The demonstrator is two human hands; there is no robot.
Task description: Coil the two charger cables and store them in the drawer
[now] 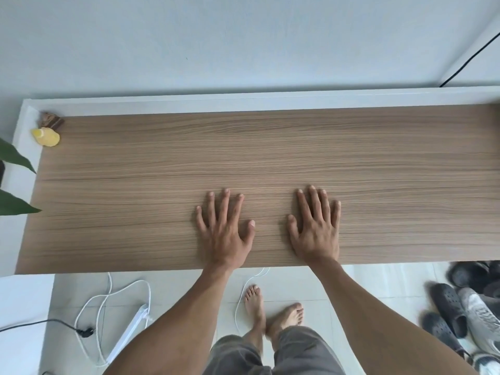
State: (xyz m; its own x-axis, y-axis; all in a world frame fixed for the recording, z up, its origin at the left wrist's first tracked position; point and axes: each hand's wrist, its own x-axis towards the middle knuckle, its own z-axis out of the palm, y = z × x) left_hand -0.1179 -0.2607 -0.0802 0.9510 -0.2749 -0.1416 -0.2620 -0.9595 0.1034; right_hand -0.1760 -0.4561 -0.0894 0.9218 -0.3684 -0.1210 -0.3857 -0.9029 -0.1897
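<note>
My left hand [226, 227] and my right hand [316, 227] lie flat, palms down, on the wooden tabletop [270, 147] near its front edge, fingers spread and holding nothing. No charger cable lies on the tabletop. On the tiled floor below, a white cable [108, 296] loops around a white power strip [130, 328] at the left. Another thin white cable [239, 296] runs down beside my bare feet. No drawer shows in the head view.
A small yellow object [46, 136] and a brown object [52, 121] sit in the table's far left corner. Green plant leaves [13, 180] reach in from the left. A black plug and cord [85, 332] lie on the floor. Several shoes [465, 307] are piled at right.
</note>
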